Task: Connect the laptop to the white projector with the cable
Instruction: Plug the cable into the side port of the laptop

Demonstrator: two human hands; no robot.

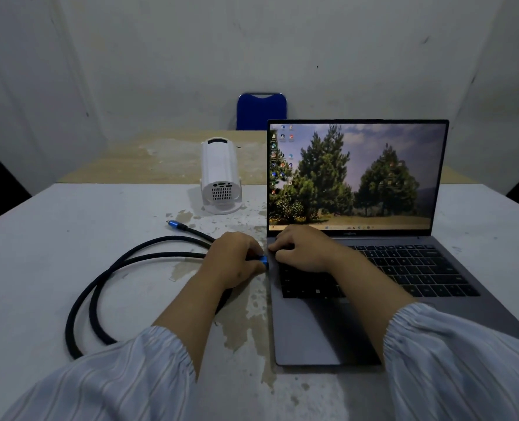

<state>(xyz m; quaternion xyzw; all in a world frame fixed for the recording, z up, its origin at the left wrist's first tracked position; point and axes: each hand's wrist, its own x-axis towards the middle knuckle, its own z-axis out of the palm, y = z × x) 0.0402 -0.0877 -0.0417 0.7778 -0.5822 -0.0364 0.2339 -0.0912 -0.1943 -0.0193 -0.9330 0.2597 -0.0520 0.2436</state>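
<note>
Pinching the blue plug (263, 260), left hand (235, 258) grip presses it against the laptop (313, 335) side; right hand (302, 250), fingers curled, braces the deck. Cable (100, 287) looks stiff, springy; hold the rigid plug shell. White projector (218, 174) sits beyond the grip.

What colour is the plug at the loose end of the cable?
Blue plug, on a black cable, seen in the head view.

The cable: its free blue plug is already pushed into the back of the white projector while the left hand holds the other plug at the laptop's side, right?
Not quite. The head view shows the cable's free blue plug lying loose on the table, short of the white projector and not inserted. The rest holds: the left hand holds the other plug at the laptop's side.
</note>
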